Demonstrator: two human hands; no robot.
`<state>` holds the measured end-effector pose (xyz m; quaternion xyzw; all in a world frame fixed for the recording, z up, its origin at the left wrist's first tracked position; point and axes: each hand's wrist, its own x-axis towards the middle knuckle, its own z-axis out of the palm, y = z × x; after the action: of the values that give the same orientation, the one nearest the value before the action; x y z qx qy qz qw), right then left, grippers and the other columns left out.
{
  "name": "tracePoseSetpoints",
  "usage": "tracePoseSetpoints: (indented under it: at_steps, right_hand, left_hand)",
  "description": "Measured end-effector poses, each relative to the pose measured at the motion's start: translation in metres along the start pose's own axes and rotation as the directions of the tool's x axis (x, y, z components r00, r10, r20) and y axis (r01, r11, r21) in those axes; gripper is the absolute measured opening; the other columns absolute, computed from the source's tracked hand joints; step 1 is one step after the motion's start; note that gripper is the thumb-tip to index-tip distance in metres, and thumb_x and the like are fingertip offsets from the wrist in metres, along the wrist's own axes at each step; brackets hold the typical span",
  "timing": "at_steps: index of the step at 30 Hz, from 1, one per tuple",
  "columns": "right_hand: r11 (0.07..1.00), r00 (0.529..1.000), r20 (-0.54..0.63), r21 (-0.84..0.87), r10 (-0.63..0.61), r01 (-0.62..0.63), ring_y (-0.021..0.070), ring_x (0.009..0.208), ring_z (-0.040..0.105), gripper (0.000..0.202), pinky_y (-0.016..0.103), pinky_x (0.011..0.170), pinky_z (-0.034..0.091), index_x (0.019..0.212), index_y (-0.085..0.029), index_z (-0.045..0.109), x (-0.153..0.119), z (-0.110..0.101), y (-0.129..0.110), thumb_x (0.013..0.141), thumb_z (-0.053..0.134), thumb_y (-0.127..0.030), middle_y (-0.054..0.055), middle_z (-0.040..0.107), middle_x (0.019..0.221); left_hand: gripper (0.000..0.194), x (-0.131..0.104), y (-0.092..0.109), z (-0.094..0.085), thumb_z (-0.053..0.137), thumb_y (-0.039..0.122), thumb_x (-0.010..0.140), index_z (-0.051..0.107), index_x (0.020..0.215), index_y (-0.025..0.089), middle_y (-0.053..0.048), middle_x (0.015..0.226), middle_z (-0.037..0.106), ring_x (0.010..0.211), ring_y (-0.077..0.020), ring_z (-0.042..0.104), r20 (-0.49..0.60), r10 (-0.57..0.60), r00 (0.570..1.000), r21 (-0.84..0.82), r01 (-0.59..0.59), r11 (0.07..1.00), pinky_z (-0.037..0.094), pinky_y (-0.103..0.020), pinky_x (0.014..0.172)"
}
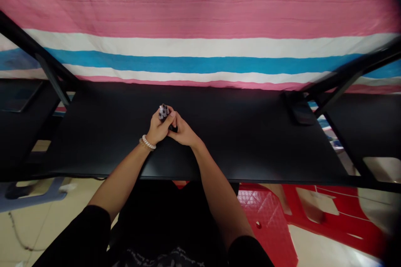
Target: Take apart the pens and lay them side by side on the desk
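Note:
My left hand (159,127), with two beaded bracelets (148,143) at its wrist, is closed round a small bundle of clear, dark-tipped pieces (163,112). The bundle's top ends stick out above the fingers. Pressed against it from the right is my right hand (183,131), its fingers curled by a black part (173,128) below the bundle. Whether that part belongs to the bundle cannot be made out. Both hands are together just above the black table (244,142), left of its middle.
A dark flat object (299,108) lies at the table's back right. Behind rises a striped cloth (200,16), with black slanted frame bars (52,77) at both sides. Red plastic stools (266,217) stand below the front edge.

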<state>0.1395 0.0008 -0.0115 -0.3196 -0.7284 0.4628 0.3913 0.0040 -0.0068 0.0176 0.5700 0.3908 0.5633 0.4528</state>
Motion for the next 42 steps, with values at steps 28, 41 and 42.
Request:
tracePoseSetpoints:
  at_steps: [28, 41, 42]
  right_hand:
    - [0.947, 0.939, -0.273, -0.180, 0.211, -0.265, 0.0223, 0.069, 0.066, 0.021, 0.035, 0.072, 0.049, 0.108, -0.025, 0.058, 0.009, 0.014, -0.003, 0.096, 0.053, -0.042, -0.001, 0.066, 0.073]
    - [0.956, 0.940, -0.319, -0.219, 0.118, -0.195, 0.0214, 0.077, 0.065, 0.018, 0.033, 0.078, 0.050, 0.099, -0.024, 0.059, 0.016, 0.018, 0.009, 0.095, 0.059, -0.042, -0.001, 0.065, 0.080]
    - [0.953, 0.941, -0.315, -0.227, 0.121, -0.199, 0.0220, 0.079, 0.066, 0.018, 0.034, 0.080, 0.050, 0.101, -0.024, 0.059, 0.017, 0.018, 0.010, 0.095, 0.059, -0.041, 0.000, 0.066, 0.081]
  left_hand:
    - [0.048, 0.017, -0.034, -0.016, 0.060, 0.065, 0.091, 0.064, 0.079, 0.018, -0.002, 0.069, 0.060, 0.059, -0.0117, 0.051, -0.240, -0.052, 0.969, 0.256, 0.115, 0.960, 0.041, -0.026, 0.054]
    - [0.047, 0.025, -0.052, -0.025, 0.065, 0.063, 0.088, 0.068, 0.082, 0.016, -0.003, 0.074, 0.063, 0.065, -0.0118, 0.057, -0.219, -0.007, 0.976, 0.193, 0.050, 0.980, 0.046, -0.025, 0.062]
    - [0.048, 0.025, -0.053, -0.026, 0.065, 0.063, 0.088, 0.068, 0.081, 0.016, -0.003, 0.074, 0.063, 0.065, -0.0121, 0.057, -0.221, 0.007, 0.975, 0.200, 0.038, 0.979, 0.046, -0.025, 0.063]
